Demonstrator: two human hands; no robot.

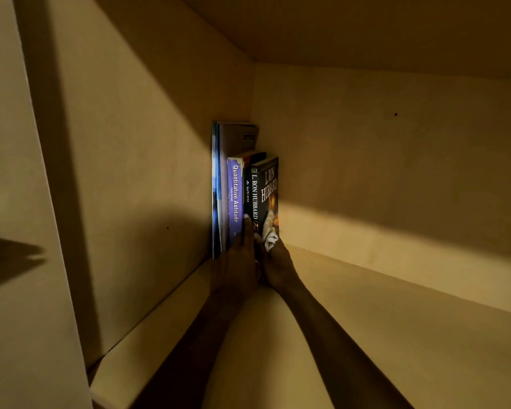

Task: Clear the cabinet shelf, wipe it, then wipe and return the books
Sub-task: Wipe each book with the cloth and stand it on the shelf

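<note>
Both forearms enter from the bottom edge and run up and away across the shelf board (366,335), converging at the back left corner of the cabinet. Left hand (236,261): palm side toward the books, fingers extended upward and lying flat against the spines; one fingertip reaches the lower part of the purple "Quantitative Aptitude" book (234,199). No curl visible, nothing gripped. Right hand (276,265): just beside the left, touching it at the base. It holds a bunched white cloth (269,233) against the lower front cover of the black L. Ron Hubbard book (266,193); fingers are closed round the cloth.

Books: a short row standing upright, pushed against the left side wall (148,160) and close to the back panel (396,160). Order from wall outward: tall thin blue-edged book (216,184), a taller grey one behind, purple book, a narrow dark spine, then the black book at the right end.

Open room: shelf board to the right of the row is bare, lit by a band of light along the back edge. Cabinet door edge (15,202) at far left.
</note>
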